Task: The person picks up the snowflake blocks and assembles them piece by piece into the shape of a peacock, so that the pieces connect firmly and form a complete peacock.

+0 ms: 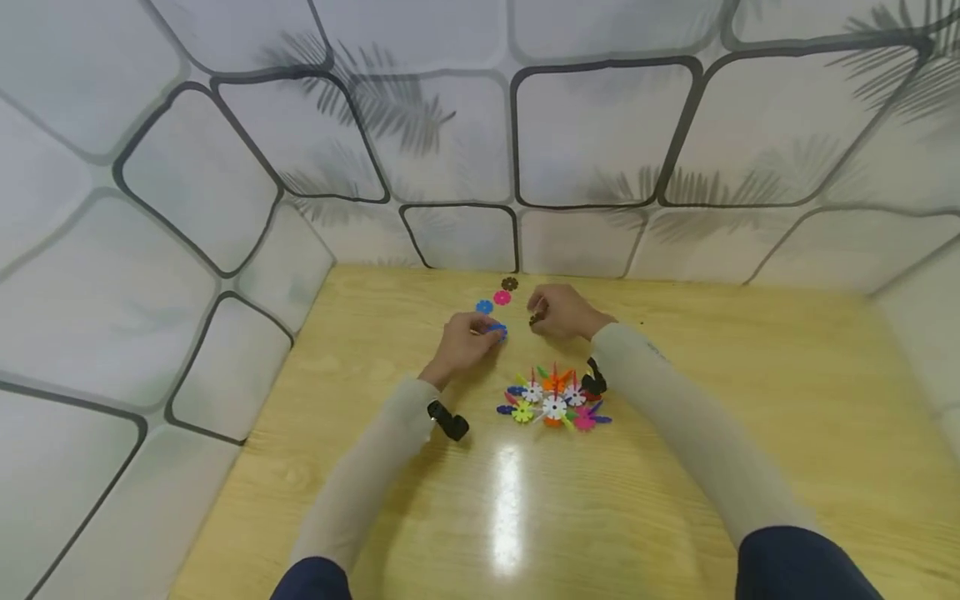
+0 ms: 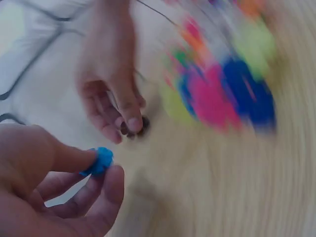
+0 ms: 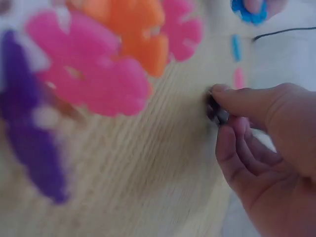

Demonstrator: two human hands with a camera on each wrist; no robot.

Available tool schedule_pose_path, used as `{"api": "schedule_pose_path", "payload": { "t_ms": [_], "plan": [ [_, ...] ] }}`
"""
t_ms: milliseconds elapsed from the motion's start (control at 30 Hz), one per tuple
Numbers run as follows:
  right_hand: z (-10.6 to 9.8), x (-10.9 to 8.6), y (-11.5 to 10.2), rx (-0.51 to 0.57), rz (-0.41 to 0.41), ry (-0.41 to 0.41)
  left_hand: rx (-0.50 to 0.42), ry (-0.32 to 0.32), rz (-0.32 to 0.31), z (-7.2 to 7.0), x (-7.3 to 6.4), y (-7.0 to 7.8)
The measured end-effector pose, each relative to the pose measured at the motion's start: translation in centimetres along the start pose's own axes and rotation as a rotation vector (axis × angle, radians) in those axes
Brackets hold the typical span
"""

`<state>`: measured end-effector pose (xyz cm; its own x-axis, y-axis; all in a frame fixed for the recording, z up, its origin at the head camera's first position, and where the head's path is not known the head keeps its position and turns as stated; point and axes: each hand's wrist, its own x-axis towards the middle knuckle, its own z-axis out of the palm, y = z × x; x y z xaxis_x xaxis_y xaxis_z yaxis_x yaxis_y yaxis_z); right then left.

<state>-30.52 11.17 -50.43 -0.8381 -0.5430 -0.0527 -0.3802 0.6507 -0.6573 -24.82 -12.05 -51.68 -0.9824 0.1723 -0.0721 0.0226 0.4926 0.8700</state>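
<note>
My left hand [image 1: 461, 343] pinches a blue notched plastic disc [image 2: 102, 160] between thumb and fingertips, low over the table. To its right, my right hand [image 1: 564, 312] holds a small brown notched disc [image 3: 217, 112] by thumb and fingertips. The two discs are apart. Just beyond my left hand, another blue disc [image 1: 484, 307], a pink disc [image 1: 502, 297] and a brown disc [image 1: 509, 283] lie in a slanting row. Nearer to me sits a cluster of interlocked discs [image 1: 554, 407] in many colours, its pieces poking out at various angles.
The wooden table [image 1: 637, 517] reaches back to a patterned wall covering [image 1: 592, 133], which also stands along the left side. Black straps with mounts [image 1: 448, 422] are on both wrists. The cluster lies between my forearms, close by the right wrist mount [image 1: 593, 379].
</note>
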Motion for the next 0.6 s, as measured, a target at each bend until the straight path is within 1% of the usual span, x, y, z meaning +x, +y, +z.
{"api": "schedule_pose_path", "payload": {
  "t_ms": [33,67,133,167,200,300,367,433,600],
  "plan": [
    [0.0,-0.6,-0.2,0.051,-0.024,0.023,-0.101,0.004,-0.052,0.0,-0.4,1.2],
    [0.0,-1.2,-0.5,0.097,-0.052,0.047,-0.196,0.010,-0.080,0.0,-0.6,1.5],
    [0.3,-2.6,-1.2,0.179,-0.122,0.112,-0.347,0.031,-0.127,0.0,-1.1,1.9],
    [0.7,-3.2,-1.6,0.213,-0.147,0.150,-0.392,0.042,-0.142,0.0,-1.4,2.1],
    [0.9,-3.7,-2.0,0.233,-0.168,0.185,-0.417,0.051,-0.150,0.0,-1.7,2.3],
    [1.4,-4.8,-3.1,0.241,-0.203,0.290,-0.448,0.079,-0.148,0.0,-2.4,2.7],
    [1.6,-5.1,-3.5,0.218,-0.216,0.343,-0.509,0.094,-0.157,0.1,-2.8,3.0],
    [1.7,-5.4,-3.9,0.195,-0.224,0.376,-0.610,0.107,-0.188,0.4,-3.0,3.2],
    [1.8,-6.0,-4.5,0.143,-0.282,0.448,-0.946,0.133,-0.292,1.3,-3.4,3.7]
  ]
}}
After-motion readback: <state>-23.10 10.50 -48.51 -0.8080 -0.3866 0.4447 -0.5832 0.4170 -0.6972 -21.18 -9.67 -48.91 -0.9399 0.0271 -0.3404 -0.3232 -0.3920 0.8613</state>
